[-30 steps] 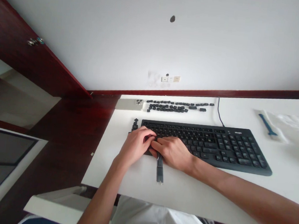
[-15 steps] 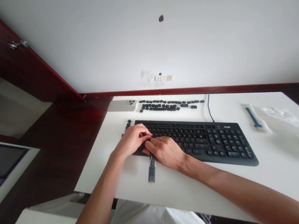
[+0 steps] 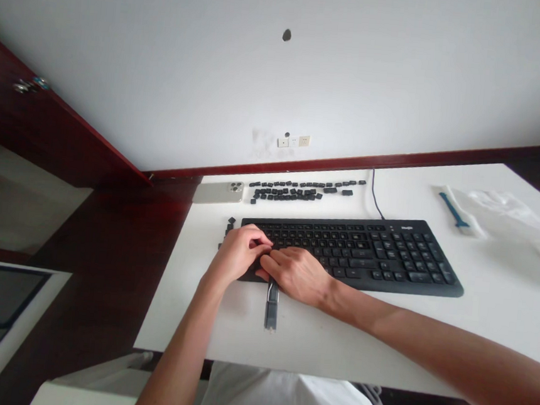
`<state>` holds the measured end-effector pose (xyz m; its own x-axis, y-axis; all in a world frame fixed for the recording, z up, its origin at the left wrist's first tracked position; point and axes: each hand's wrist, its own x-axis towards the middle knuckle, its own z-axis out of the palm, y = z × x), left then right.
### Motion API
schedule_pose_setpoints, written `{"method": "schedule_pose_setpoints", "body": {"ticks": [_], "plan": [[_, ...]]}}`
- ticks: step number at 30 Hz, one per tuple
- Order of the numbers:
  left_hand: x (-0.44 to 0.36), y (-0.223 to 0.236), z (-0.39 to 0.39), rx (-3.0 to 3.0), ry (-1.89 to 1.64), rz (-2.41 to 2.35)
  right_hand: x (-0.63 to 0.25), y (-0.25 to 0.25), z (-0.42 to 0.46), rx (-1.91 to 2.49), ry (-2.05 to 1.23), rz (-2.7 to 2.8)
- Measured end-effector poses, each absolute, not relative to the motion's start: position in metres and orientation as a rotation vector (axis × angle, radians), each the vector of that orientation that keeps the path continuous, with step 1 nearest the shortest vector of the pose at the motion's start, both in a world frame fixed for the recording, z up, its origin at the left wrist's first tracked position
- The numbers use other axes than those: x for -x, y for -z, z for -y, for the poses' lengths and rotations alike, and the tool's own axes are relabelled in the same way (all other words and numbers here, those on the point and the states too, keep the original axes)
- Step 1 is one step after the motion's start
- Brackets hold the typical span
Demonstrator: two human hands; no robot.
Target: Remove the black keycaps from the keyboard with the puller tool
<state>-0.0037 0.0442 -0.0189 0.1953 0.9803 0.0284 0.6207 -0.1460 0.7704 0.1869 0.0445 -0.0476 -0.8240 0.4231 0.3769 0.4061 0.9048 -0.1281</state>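
Note:
A black keyboard lies on the white table. Over its left part, the fingertips of my left hand are pinched together; whatever is between them is hidden. Right beside it, my right hand rests low over the keys with curled fingers that meet the left fingertips. From under the right hand a long dark bar with a thin metal wire sticks out toward me over the table; I cannot tell whether the hand grips it. Between the keys near the hands, detail is too small to make out.
Loose black keycaps lie in rows behind the keyboard, with several more at its left. A phone lies at the back left. The keyboard cable runs backward. At the right are a blue tool and clear plastic bags.
The whole view has shifted slightly. Both hands keep almost the same pose over the left part of the keyboard, and the dark bar stays under the right hand.

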Motion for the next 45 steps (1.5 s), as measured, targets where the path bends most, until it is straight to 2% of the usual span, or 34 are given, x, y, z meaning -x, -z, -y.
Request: {"method": "schedule_pose_setpoints", "body": {"ticks": [45], "plan": [[0.0019,0.0162,-0.0405,-1.819,-0.733,-1.529,-0.1856,0.0496,-0.0442,0.580,-0.031,2.611]]}}
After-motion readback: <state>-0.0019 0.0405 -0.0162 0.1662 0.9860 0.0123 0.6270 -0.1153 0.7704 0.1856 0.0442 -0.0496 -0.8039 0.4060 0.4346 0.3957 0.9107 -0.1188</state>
